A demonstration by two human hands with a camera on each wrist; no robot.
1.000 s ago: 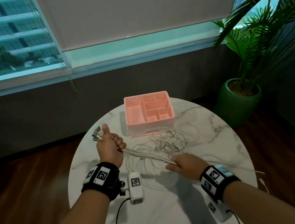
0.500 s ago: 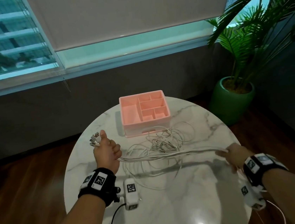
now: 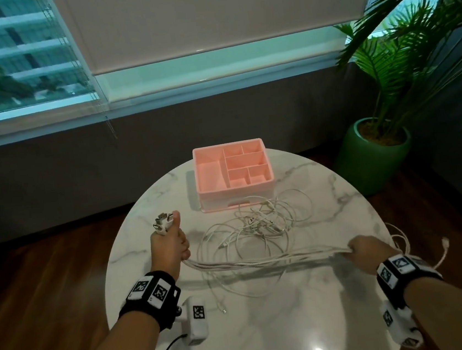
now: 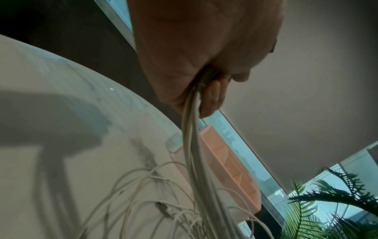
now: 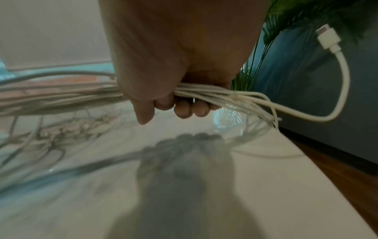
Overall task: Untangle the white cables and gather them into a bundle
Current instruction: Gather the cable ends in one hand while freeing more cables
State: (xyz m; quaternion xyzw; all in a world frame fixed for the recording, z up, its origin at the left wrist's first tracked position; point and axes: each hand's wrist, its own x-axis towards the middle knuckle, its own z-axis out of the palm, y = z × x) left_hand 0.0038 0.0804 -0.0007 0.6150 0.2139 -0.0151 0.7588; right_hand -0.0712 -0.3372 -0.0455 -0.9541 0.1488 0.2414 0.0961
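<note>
Your left hand (image 3: 170, 248) is fisted around one end of the white cables (image 3: 263, 262), thumb up, with a cluster of metal-tipped plugs (image 3: 163, 222) sticking out above the fist near the far-left part of the tabletop (image 3: 284, 327). In the left wrist view the strands leave the bottom of that fist as one tight rope, fingers (image 4: 214, 98) curled round them. Your right hand (image 3: 368, 252) sits out at the right edge of the tabletop, also wrapped around the same strands; the right wrist view shows the fingers (image 5: 184, 108) folded under the cables, the thumb pressed on top, and the strands fanning out past the hand. Between your two hands the cables run nearly straight and side by side, raised above the marble and casting a long shadow on it. One loose end (image 3: 445, 244) with a small white connector curls up beyond your right wrist, past the edge of the tabletop. The remaining length lies in loose, overlapping loops (image 3: 258, 223) on the tabletop behind the stretched section, just in front of the pink organizer box (image 3: 234, 174), whose compartments hold no cable. Another small connector (image 3: 223, 310) rests on the marble near your left wrist. A potted palm (image 3: 377, 155) stands on the floor to the right of the tabletop.
</note>
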